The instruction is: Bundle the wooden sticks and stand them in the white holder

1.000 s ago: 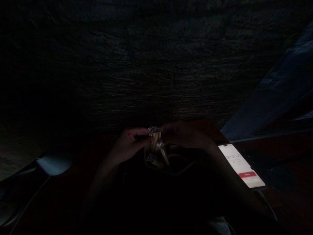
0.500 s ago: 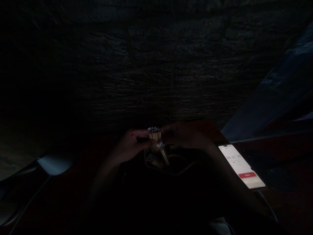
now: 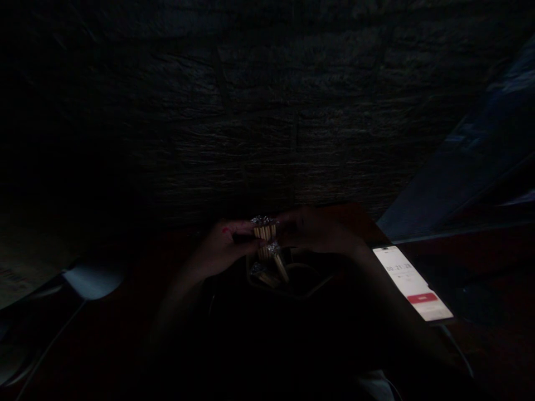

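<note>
My left hand (image 3: 228,245) grips the left side of a bundle of thin tan sticks (image 3: 264,233) topped with crinkled silver foil. Its thumb lies across the front of the bundle. From the other side, my right hand (image 3: 309,228) closes on the same bundle, its fingertips dim and hard to make out. Just below, a smaller foil-tipped stick bundle (image 3: 281,267) leans inside a dark open container (image 3: 305,295). Another foil-tipped stick bundle (image 3: 265,275) lies tilted at the container's left. The lower part of the container is lost in darkness.
A lit phone (image 3: 412,284) showing a timer lies right of my right forearm, with a cable (image 3: 460,351) below it. A pale object (image 3: 94,281) and a cord (image 3: 50,340) are at left. Close in front rises a rough block wall (image 3: 267,133).
The scene looks slightly darker. Both hands keep nearly the same place around the foil-topped bundle, with no clear movement.
</note>
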Demonstrator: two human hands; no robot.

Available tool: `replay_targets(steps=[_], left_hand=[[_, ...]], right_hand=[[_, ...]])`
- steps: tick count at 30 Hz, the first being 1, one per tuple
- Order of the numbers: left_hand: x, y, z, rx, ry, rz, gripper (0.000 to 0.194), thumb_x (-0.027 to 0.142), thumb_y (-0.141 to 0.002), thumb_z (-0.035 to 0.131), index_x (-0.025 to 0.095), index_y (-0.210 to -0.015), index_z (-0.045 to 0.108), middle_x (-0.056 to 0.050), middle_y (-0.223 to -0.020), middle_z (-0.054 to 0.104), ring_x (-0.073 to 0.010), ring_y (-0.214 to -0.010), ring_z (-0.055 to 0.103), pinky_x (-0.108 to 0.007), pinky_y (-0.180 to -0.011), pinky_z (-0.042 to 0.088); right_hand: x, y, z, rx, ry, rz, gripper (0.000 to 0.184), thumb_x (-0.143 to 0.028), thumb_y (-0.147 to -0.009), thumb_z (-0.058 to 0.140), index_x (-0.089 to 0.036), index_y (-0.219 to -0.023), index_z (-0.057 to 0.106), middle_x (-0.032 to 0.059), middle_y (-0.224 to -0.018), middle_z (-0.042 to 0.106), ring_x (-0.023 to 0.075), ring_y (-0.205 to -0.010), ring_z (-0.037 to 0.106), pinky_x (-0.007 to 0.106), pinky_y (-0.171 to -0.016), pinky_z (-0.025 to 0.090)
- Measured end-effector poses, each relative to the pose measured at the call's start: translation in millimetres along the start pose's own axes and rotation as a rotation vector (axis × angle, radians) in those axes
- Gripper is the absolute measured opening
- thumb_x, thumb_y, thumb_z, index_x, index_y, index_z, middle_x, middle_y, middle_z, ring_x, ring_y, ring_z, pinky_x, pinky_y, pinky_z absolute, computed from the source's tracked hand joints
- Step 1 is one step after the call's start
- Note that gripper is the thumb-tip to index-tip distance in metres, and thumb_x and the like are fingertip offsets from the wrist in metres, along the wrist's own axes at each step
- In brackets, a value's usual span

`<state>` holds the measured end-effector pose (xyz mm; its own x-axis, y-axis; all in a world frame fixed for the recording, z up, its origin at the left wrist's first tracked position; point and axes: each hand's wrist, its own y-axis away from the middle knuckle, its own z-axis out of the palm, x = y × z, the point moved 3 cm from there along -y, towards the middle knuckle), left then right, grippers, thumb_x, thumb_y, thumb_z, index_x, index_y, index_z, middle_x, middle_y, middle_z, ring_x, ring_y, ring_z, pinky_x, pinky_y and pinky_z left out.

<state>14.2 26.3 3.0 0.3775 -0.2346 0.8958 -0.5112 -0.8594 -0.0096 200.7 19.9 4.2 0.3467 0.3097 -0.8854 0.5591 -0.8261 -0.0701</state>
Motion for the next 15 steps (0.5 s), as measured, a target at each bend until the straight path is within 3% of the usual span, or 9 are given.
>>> replay_targets(steps=[15], left_hand=[[1.3,-0.4,-1.0,0.02,-0.058,-0.006,0.024,0.029,-0.085,0.063,0.018,-0.104,0.072,-0.004,-0.109,0.074,-0.0186,-0.101,0.068,-0.029,-0.093,0.051]], right_hand=[[2.1,-0.6,-0.4,-0.02,-0.03,0.016,0.021,-0.027,-0.081,0.065,-0.017,-0.097,0.073,0.0038,-0.092,0.073,0.0164,-0.082,0.066,0.026,-0.071,0.049]])
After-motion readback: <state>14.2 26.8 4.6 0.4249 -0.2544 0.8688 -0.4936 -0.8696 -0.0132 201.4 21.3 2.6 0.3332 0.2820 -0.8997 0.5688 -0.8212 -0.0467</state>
